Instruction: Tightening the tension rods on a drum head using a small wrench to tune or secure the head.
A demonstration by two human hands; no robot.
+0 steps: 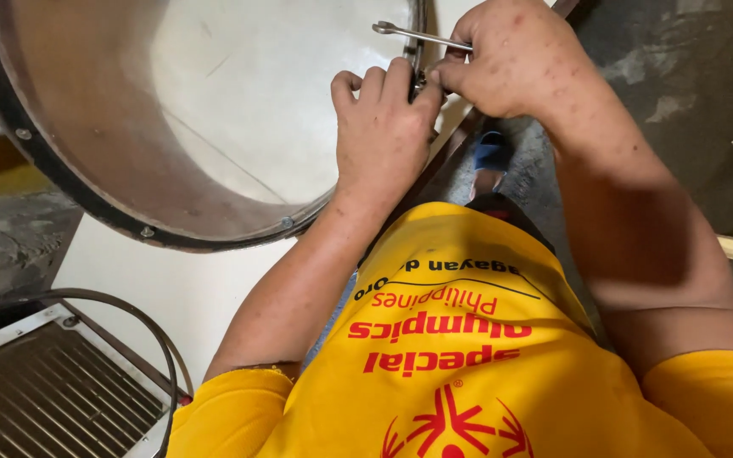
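Drum shell (86, 127), large and round with a dark rim, lies tilted on its side ahead of the person, its pale skin (282, 93) facing in. At the rim's near right edge a small metal fitting (418, 80) sits between both hands. The left hand (383, 127) curls over the rim there, its grip pressed together around the fitting. The right hand (515, 59) meets it from the right, its grip pinching a slim metal wrench (417, 34) whose free end points left over the skin. A yellow shirt (468, 356) with red print fills the lower frame. A metal grate (44, 390) lies lower left on the floor, beside a curved dark hoop (150, 326). One blue sandal (492, 157) shows beneath the hands.
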